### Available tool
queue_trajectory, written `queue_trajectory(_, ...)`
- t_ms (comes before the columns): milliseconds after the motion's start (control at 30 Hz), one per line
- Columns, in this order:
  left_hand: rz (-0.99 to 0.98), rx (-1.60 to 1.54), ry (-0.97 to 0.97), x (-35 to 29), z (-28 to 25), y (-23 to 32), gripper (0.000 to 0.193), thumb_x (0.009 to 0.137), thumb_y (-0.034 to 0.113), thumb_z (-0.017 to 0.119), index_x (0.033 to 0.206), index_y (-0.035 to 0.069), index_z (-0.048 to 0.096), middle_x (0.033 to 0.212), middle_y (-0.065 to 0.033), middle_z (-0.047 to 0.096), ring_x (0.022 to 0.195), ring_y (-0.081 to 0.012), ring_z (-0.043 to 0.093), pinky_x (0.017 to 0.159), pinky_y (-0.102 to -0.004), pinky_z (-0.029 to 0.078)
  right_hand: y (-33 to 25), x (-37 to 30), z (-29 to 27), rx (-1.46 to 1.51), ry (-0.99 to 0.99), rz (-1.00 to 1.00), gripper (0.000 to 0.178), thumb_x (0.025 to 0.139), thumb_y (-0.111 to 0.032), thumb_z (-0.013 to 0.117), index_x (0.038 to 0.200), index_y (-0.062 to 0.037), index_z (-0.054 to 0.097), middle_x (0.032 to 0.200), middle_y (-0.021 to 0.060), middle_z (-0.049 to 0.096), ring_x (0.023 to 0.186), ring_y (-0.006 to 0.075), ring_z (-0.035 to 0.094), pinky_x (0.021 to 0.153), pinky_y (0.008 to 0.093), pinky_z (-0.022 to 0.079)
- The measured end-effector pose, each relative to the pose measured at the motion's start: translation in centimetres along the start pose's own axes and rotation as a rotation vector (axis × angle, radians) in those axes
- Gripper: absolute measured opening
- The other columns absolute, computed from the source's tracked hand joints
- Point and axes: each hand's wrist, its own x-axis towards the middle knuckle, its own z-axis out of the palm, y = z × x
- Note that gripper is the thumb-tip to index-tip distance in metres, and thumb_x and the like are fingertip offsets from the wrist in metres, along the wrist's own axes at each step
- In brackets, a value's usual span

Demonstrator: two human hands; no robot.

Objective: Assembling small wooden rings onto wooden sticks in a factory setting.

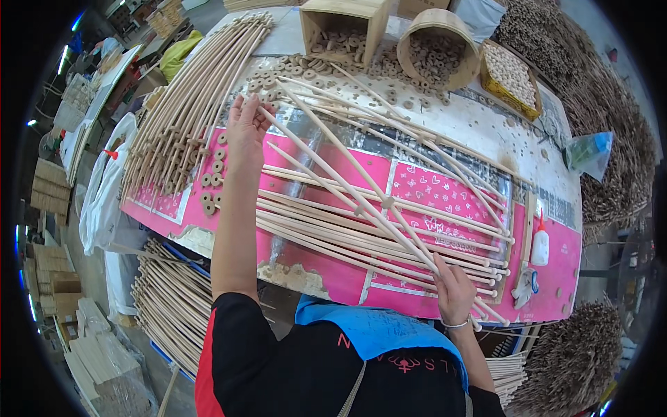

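Observation:
A long pale wooden rod [316,160] slants across the table in front of me. My left hand [247,126] pinches its far end. Closer to my body on the right, my right hand [455,293] is wrapped round the lower part of the rod, near its knobbed end. A second wooden rod [333,135] crosses the held one, and its lower end reaches my right hand. Below them many knob-ended rods [313,219] lie side by side on the pink table cover [243,240]. Small wooden rings [218,167] stand beside my left forearm.
A rod bundle with rings [201,90] covers the left side. At the back are a wooden box [344,8] and a round tub [417,42] of rings, plus a yellow basket [522,104] of beads. A glue bottle [540,244] and a glove [522,292] lie right.

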Motion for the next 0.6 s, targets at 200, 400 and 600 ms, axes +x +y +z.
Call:
queue_trajectory(200, 0.032, 0.097, -0.142, -7.2, 8.2, -3.0, 0.055, 0.096, 0.014, 0.062, 0.140, 0.002, 0.032, 0.094, -0.0105, 0.067, 0.087, -0.0167, 0.068, 0.074, -0.0271, 0.056, 1.1, 5.4, 0.7, -0.037, 0.070, -0.048, 0.048, 0.082, -0.002, 0.066, 0.130, -0.0109, 0.062, 0.078, 0.0120, 0.057, 0.063, 0.0265, 0.056, 0.057, 0.0382, 0.044)
queue_trajectory(400, -0.084, 0.140, -0.381, -11.5, 11.8, -7.5, 0.068, 0.097, 0.015, 0.059, 0.150, 0.003, 0.019, 0.115, -0.0143, 0.066, 0.103, -0.0171, 0.064, 0.083, -0.0294, 0.054, 7.1, 14.0, 2.1, -0.071, 0.064, -0.141, 0.054, 0.082, -0.005, 0.065, 0.134, -0.0186, 0.059, 0.078, 0.0110, 0.055, 0.068, 0.0279, 0.056, 0.060, 0.0385, 0.044)
queue_trajectory(600, -0.312, 0.401, -0.345, -12.8, 6.0, -7.4, 0.049, 0.099, 0.016, 0.054, 0.144, 0.002, 0.042, 0.124, -0.0115, 0.063, 0.106, -0.0159, 0.062, 0.089, -0.0283, 0.050, 12.7, 15.5, 5.1, -0.148, -0.006, -0.262, 0.051, 0.080, -0.011, 0.068, 0.130, -0.0209, 0.061, 0.092, 0.0066, 0.061, 0.090, 0.0264, 0.059, 0.074, 0.0384, 0.047)
